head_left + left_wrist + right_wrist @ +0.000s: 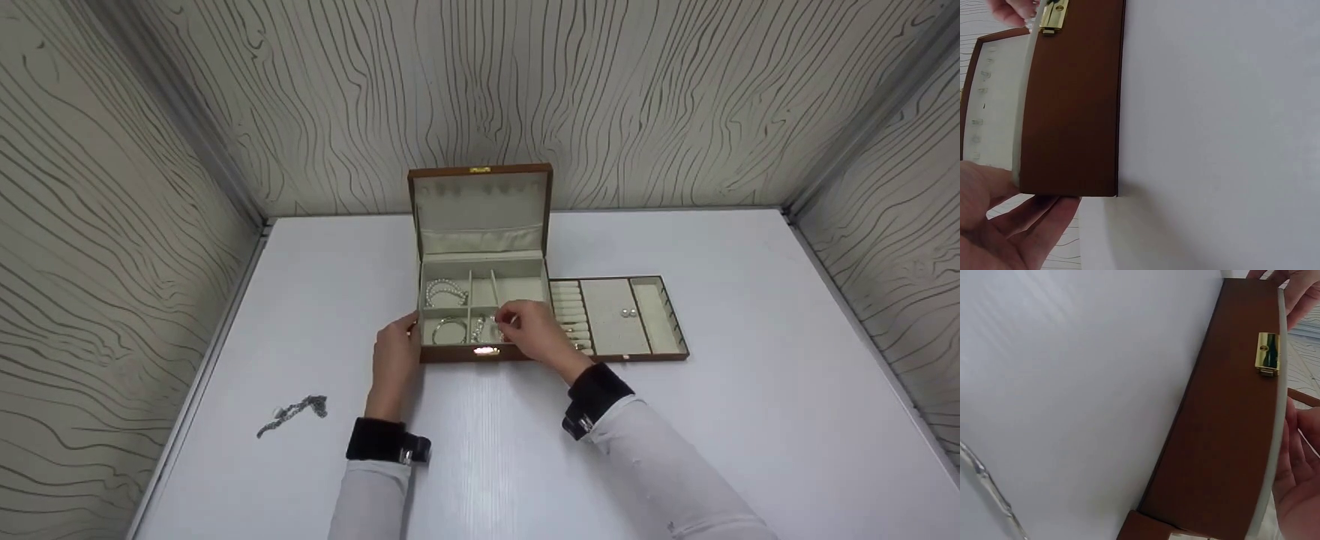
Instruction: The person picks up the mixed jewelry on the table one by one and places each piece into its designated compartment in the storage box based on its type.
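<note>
A brown jewelry box (448, 353) with a cream lining stands with its lid up. My left hand (395, 352) grips its left wall, the thumb near the rim and the fingers outside, as the left wrist view shows. In the front middle compartment, my right hand (536, 330) pinches what looks like a pearl bracelet (479, 328); the fingers hide part of it. Another pearl bracelet (442, 284) lies in the back left compartment. A round bangle (449, 320) leans in the front left one. The gold clasp (1054, 16) faces the front.
At the box's right lies a tray (643, 315) with ring rolls (568, 294) and a pair of pearl earrings (628, 312). A silvery chain necklace (306, 405) lies on the white table (480, 465), left of the left hand. Patterned panels (480, 90) enclose the table.
</note>
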Demonstrator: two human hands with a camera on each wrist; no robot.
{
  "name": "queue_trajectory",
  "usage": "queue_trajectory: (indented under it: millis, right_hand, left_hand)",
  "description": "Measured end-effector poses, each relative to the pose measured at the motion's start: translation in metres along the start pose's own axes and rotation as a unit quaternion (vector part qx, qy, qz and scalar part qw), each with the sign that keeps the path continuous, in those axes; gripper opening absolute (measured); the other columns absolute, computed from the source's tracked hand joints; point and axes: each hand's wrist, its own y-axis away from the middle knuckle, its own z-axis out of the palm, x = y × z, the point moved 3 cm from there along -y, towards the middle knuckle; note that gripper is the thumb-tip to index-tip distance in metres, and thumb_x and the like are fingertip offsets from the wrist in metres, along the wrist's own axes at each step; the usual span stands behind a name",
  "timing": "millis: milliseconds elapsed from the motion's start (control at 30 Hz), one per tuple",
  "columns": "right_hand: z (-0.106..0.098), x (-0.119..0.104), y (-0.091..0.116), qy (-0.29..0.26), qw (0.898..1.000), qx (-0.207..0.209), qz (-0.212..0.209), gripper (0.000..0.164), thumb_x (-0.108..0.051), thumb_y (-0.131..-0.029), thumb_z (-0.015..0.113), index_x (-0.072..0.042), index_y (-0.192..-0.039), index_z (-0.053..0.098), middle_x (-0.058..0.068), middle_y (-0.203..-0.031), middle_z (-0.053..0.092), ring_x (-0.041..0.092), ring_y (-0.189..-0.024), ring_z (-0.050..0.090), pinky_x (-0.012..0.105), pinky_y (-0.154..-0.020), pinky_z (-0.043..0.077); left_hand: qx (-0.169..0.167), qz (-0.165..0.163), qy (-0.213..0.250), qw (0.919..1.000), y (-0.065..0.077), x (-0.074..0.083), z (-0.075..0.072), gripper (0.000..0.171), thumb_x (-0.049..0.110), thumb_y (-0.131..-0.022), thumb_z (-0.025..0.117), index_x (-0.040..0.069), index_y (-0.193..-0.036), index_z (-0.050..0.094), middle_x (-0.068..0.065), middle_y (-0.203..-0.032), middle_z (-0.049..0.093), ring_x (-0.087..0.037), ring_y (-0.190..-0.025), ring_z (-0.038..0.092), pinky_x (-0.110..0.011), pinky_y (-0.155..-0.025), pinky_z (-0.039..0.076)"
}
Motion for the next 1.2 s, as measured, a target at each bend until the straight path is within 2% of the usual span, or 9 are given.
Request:
queue_trajectory:
  millis: [100, 333, 433, 500, 667, 733, 833, 1000, 1200]
  right_hand:
    - [0.004, 0.004, 0.0, 0.039, 0.999, 0.005, -0.012, 0.007, -0.002, -0.089, 0.068, -0.002, -0.094, 0.073, 0.001, -0.084, 0.07, 0.013, -0.073, 0.063, 0.028, -0.066, 0.054]
    - [0.012, 0.004, 0.0, 0.061, 0.998, -0.006, -0.012, 0.014, -0.003, -0.09, 0.067, -0.004, -0.102, 0.074, 0.005, -0.097, 0.072, 0.019, -0.087, 0.066, 0.033, -0.078, 0.055]
    - [0.014, 0.002, 0.001, 0.077, 0.996, -0.032, -0.012, 0.019, -0.005, -0.094, 0.063, -0.004, -0.11, 0.073, 0.009, -0.107, 0.071, 0.021, -0.095, 0.066, 0.036, -0.083, 0.055]
    - [0.015, 0.002, 0.001, 0.083, 0.995, -0.055, -0.015, 0.023, -0.005, -0.096, 0.059, -0.004, -0.115, 0.072, 0.011, -0.112, 0.07, 0.023, -0.092, 0.066, 0.038, -0.081, 0.055]
    - [0.017, 0.002, 0.003, 0.086, 0.989, -0.114, -0.03, 0.027, -0.003, -0.097, 0.053, -0.004, -0.118, 0.07, 0.011, -0.119, 0.068, 0.026, -0.103, 0.065, 0.04, -0.091, 0.051]
    - [0.017, 0.002, 0.004, 0.097, 0.985, -0.133, -0.042, 0.027, -0.007, -0.098, 0.052, -0.005, -0.118, 0.07, 0.009, -0.121, 0.067, 0.025, -0.112, 0.062, 0.04, -0.099, 0.047]
    - [0.018, 0.0, 0.006, 0.124, 0.979, -0.154, -0.051, 0.032, -0.016, -0.101, 0.047, -0.007, -0.121, 0.069, 0.008, -0.126, 0.065, 0.026, -0.114, 0.059, 0.042, -0.103, 0.042]
    - [0.019, -0.002, 0.009, 0.166, 0.971, -0.162, -0.051, 0.038, -0.029, -0.102, 0.043, -0.01, -0.123, 0.069, 0.005, -0.13, 0.062, 0.027, -0.124, 0.051, 0.044, -0.107, 0.038]
    - [0.018, -0.002, 0.008, 0.136, 0.98, -0.138, -0.051, 0.036, -0.027, -0.1, 0.048, -0.006, -0.122, 0.067, 0.009, -0.124, 0.065, 0.027, -0.119, 0.057, 0.042, -0.103, 0.042]
  left_hand:
    - [0.0, -0.002, -0.005, 1.0, -0.001, 0.0, 0.0, 0.032, 0.01, -0.099, 0.057, 0.001, -0.13, 0.062, -0.015, -0.121, 0.066, -0.028, -0.112, 0.062, -0.041, -0.088, 0.053]
    - [-0.004, -0.008, -0.008, 0.9999, -0.001, -0.001, 0.0, 0.033, 0.011, -0.1, 0.057, 0.001, -0.13, 0.062, -0.016, -0.124, 0.065, -0.029, -0.116, 0.06, -0.042, -0.091, 0.052]
    - [-0.008, -0.015, -0.004, 0.9999, -0.001, -0.001, 0.001, 0.033, 0.011, -0.1, 0.056, 0.001, -0.131, 0.061, -0.016, -0.124, 0.065, -0.029, -0.116, 0.06, -0.042, -0.091, 0.052]
    - [-0.008, -0.019, 0.001, 0.9998, -0.001, -0.001, 0.002, 0.033, 0.011, -0.1, 0.057, 0.002, -0.131, 0.061, -0.015, -0.124, 0.065, -0.028, -0.114, 0.061, -0.042, -0.089, 0.052]
    - [-0.003, -0.019, 0.0, 0.9998, 0.0, -0.001, 0.001, 0.033, 0.01, -0.099, 0.058, 0.001, -0.13, 0.062, -0.015, -0.123, 0.065, -0.028, -0.113, 0.061, -0.041, -0.088, 0.053]
    - [-0.002, -0.017, -0.002, 0.9999, 0.0, -0.001, 0.001, 0.033, 0.009, -0.099, 0.058, 0.001, -0.13, 0.062, -0.016, -0.123, 0.065, -0.028, -0.113, 0.061, -0.041, -0.088, 0.053]
    - [-0.002, -0.02, 0.0, 0.9998, 0.0, 0.0, 0.001, 0.032, 0.01, -0.099, 0.057, 0.0, -0.129, 0.062, -0.016, -0.123, 0.065, -0.028, -0.113, 0.062, -0.04, -0.087, 0.053]
    - [-0.004, -0.029, 0.0, 0.9996, -0.001, 0.0, 0.002, 0.032, 0.013, -0.1, 0.056, 0.001, -0.128, 0.063, -0.014, -0.121, 0.066, -0.027, -0.111, 0.063, -0.04, -0.086, 0.054]
    - [0.001, -0.02, -0.001, 0.9998, 0.0, 0.0, 0.001, 0.031, 0.013, -0.1, 0.057, 0.001, -0.127, 0.064, -0.014, -0.119, 0.067, -0.027, -0.109, 0.063, -0.041, -0.085, 0.054]
